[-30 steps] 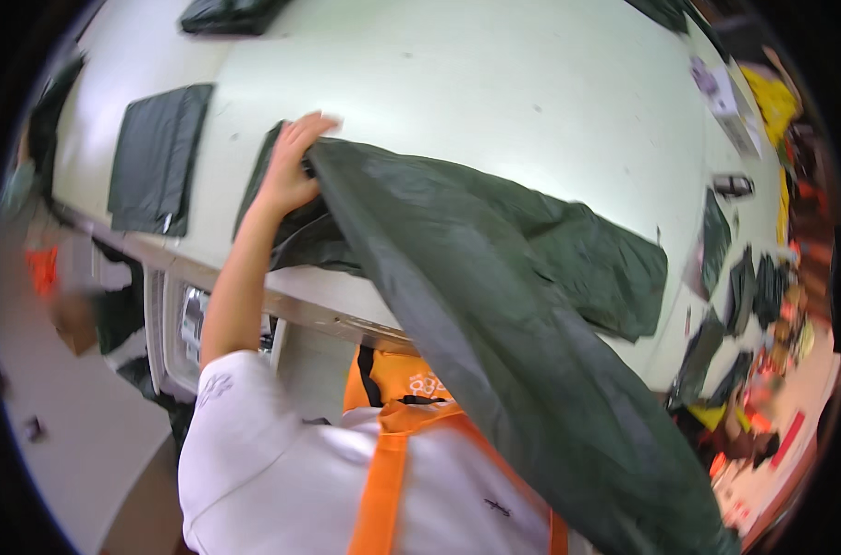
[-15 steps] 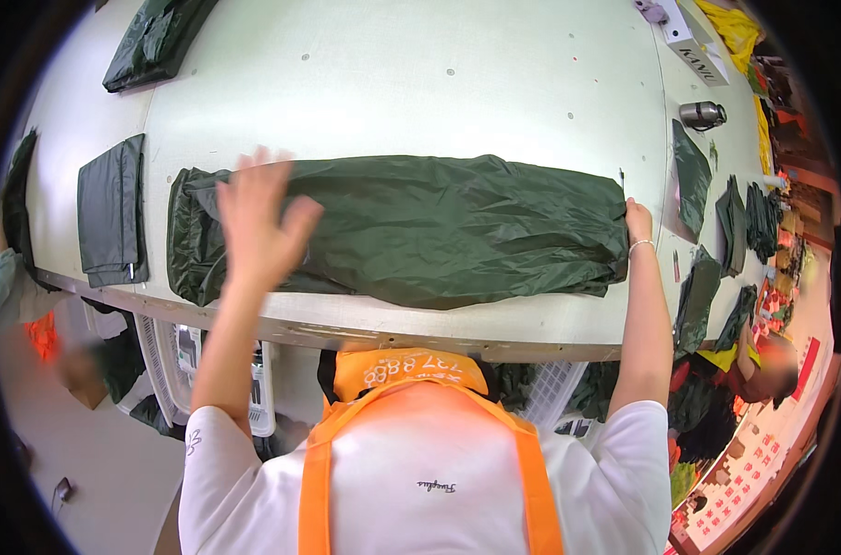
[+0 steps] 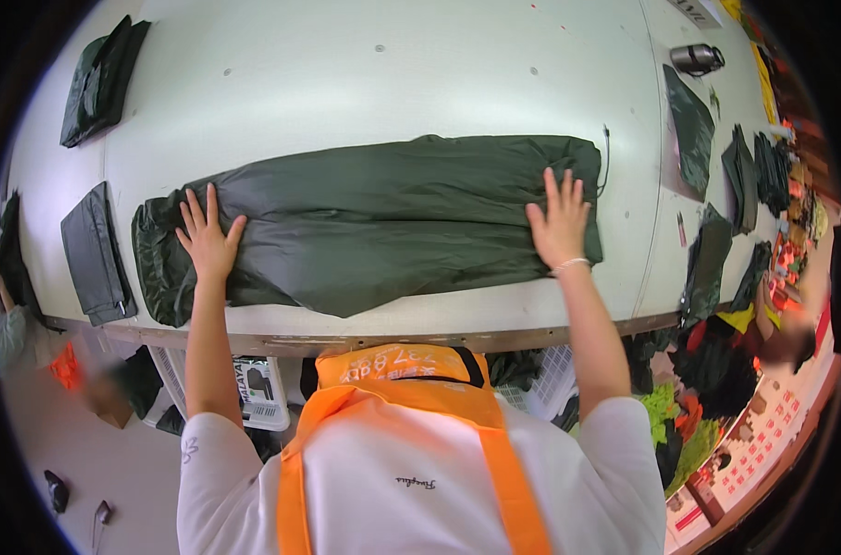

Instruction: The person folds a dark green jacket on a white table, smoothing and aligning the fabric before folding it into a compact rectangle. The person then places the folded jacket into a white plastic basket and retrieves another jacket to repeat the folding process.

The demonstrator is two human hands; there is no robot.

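Observation:
Spread across the table in front of me lies a long dark green garment (image 3: 383, 222), apparently thin coated fabric, with a gathered bunch at its left end and a crease along its middle. My left hand (image 3: 209, 242) rests flat on it near the gathered end, fingers spread. Toward the other end, my right hand (image 3: 561, 227) presses flat on the cloth, fingers stretched out, a thin bracelet at the wrist. A dark cord (image 3: 607, 162) sticks out at the garment's far right corner.
Left of the garment lies a folded dark piece (image 3: 97, 254); a dark green bundle (image 3: 104, 81) sits behind it. Several folded green pieces (image 3: 690, 134) line the right side, near a steel flask (image 3: 697, 60). White baskets (image 3: 270, 393) stand under the table edge (image 3: 420, 344). Other people are at both sides.
My right hand has let go of the garment's right edge and now lies flat on top. My left hand has come down onto the cloth, which looks smoother.

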